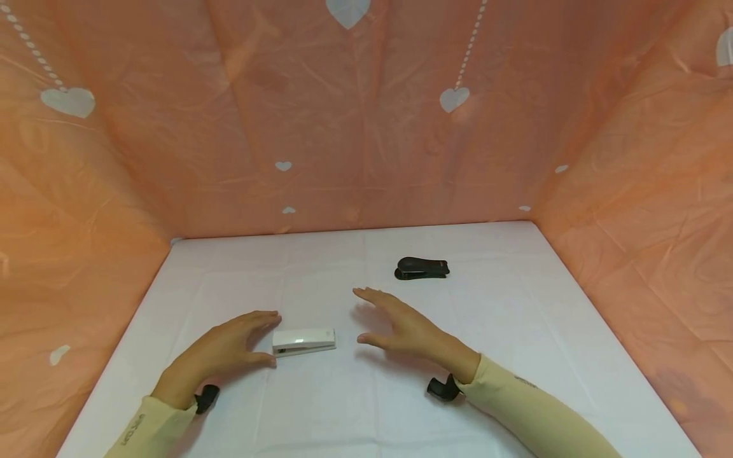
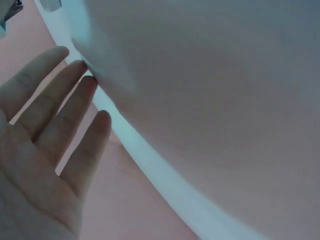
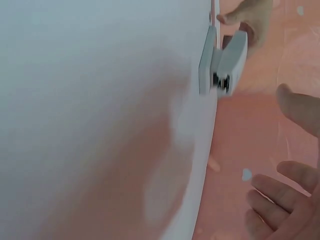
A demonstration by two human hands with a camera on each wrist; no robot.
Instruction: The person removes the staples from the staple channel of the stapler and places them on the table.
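A white stapler (image 1: 303,341) lies on the white table between the two hands. At its left end is the left hand (image 1: 226,346), thumb and fingers spread apart around that end, with nothing gripped. To the right of the stapler, across a short gap, hovers the right hand (image 1: 406,327), its fingers extended and its palm facing left. The right wrist view shows the white stapler (image 3: 222,62) side-on beyond the spread fingers (image 3: 272,200). In the left wrist view the fingers (image 2: 65,120) are straight and apart.
A black stapler (image 1: 422,268) lies farther back on the table (image 1: 321,267), beyond the right hand. Orange curtains (image 1: 355,140) with pale hearts enclose the back and both sides. Each wrist wears a small black camera (image 1: 443,388) at the sleeve's end.
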